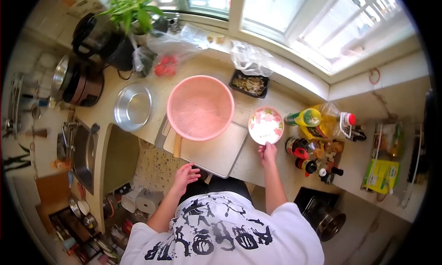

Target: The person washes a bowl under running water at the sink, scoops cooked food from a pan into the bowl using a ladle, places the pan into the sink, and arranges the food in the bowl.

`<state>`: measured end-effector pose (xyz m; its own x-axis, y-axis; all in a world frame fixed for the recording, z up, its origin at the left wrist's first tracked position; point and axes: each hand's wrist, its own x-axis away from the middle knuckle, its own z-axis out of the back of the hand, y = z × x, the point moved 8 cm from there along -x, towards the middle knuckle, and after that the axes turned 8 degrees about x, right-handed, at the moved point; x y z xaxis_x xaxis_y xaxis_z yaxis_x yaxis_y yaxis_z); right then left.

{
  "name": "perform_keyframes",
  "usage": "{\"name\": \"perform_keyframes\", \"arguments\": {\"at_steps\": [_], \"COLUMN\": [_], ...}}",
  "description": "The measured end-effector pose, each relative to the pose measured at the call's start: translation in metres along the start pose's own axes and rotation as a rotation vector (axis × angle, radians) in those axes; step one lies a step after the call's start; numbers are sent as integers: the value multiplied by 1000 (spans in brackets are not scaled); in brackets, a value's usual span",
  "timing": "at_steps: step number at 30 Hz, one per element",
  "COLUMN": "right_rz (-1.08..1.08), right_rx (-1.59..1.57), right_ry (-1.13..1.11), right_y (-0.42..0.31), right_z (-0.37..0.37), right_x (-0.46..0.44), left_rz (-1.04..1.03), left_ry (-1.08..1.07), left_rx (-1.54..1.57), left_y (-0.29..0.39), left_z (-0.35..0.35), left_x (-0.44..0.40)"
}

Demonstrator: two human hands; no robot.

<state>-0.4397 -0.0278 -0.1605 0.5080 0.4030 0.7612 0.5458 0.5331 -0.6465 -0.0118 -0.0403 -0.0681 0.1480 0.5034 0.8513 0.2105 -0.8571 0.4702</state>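
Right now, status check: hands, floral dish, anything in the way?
Right hand holding floral dish at its near rim. Left hand empty, fingers loosely open. Pink basket covers part of cutting board.

On the tabletop [252, 169] before me, the colander [200, 106] is sitting over the far part of the cutting board [214, 155], the metal bowl [133, 107] lying left. My right grip [268, 153] is holding the dish [266, 125] to the colander's right; behind, the tray [253, 95] is resting between them, the oil bottle [329, 118] standing farther right.
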Motion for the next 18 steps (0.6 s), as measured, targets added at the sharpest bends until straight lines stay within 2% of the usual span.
{"name": "perform_keyframes", "arguments": {"at_steps": [2, 3, 6, 12, 18], "right_rz": [5, 143, 162, 340, 301], "right_rx": [6, 87, 158, 208, 314], "right_ry": [-45, 30, -78, -250, -451], "right_y": [6, -53, -37, -34, 39], "right_z": [-8, 40, -10, -78, -203], "right_x": [31, 30, 103, 196, 297], "left_rz": [-45, -31, -68, -161, -303], "left_ry": [48, -81, -4, -35, -30], "left_rx": [-17, 92, 130, 195, 288], "left_y": [8, -23, -6, -7, -2], "left_z": [7, -39, 21, 84, 200], "left_x": [25, -14, 23, 61, 119]}}
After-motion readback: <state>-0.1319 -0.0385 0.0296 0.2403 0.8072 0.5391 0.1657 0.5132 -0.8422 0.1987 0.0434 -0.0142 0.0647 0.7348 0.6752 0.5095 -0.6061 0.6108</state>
